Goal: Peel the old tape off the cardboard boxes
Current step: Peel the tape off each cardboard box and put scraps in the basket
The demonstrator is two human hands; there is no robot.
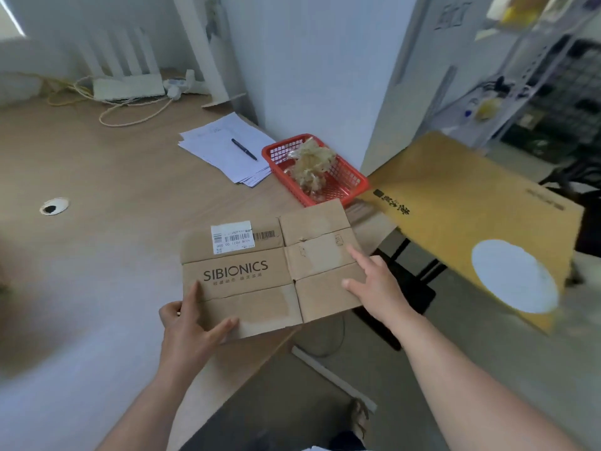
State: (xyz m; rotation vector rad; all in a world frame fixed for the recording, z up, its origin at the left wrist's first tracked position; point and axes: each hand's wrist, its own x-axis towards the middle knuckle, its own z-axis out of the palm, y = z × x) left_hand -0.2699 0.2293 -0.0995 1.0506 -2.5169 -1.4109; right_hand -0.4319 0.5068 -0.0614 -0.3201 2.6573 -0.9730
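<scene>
A flattened brown cardboard box [260, 275] printed SIBIONICS, with a white barcode label [231, 237], lies at the near right corner of the wooden table [107, 196] and partly overhangs its edge. My left hand [190, 323] holds its near left corner, thumb and index finger lying on top. At the box's right edge my right hand [374, 284] has straight, spread fingers; whether it touches the box is unclear. Behind the box a red plastic basket [348, 180] holds a wad of crumpled peeled tape [312, 166].
A large yellow flattened box [461, 222] with a white round patch stands to the right, beyond the table. Papers [224, 148] with a black pen [244, 149] lie near the basket. Cables and a power strip [128, 87] sit at the back. A cable hole [53, 206] is at left.
</scene>
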